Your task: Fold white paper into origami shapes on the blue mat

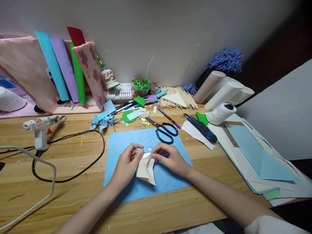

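"What is in hand at the wooden table?"

"A creased piece of cream paper, held over a blue sheet."

"And the left hand?"

"Half curled, it grips the paper's upper left edge with thumb and fingers."

"The right hand?"

"Nearly closed, it pinches the upper right corner between thumb and fingertips; black-handled scissors lie just beyond it."

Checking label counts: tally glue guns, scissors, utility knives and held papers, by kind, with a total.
Glue gun: 1
Scissors: 1 pair
Utility knife: 1
Cream paper, held in the fingers: 1
Total: 4
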Available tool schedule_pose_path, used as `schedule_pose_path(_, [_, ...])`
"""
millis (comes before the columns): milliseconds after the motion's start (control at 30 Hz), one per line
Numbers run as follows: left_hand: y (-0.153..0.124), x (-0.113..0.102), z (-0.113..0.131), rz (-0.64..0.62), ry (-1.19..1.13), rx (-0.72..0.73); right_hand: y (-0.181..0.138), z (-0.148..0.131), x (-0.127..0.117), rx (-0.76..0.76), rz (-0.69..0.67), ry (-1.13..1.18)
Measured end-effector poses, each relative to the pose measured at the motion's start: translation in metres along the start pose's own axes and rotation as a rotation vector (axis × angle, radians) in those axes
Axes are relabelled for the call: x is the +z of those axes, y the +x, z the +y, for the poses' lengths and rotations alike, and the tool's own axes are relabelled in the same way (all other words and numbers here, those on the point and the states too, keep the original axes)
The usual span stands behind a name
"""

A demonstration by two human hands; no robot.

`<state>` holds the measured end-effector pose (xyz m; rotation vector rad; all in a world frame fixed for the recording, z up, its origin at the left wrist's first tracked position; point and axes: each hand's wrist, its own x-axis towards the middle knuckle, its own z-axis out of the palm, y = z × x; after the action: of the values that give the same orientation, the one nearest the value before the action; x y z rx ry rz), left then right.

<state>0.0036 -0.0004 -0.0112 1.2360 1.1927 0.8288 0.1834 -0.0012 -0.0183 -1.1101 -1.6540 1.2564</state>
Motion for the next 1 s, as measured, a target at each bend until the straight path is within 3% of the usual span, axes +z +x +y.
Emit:
schedule_pose_path(233, [-0.003,-0.001,0.010,-0.222,-0.002,-0.077,0.000,0.002,-0.001,-0.037,0.016,-0.032])
schedule_pose_path(667, [-0.008,0.003,0.010,-0.104,0.085,0.008,-0.001,0.001,0.004,0.044,0.026,0.039])
schedule_pose_path(1000, [-0.009,0.003,0.011,-0.178,0.110,-0.007,-0.001,-0.003,0.000,0.021,-0.012,0.006])
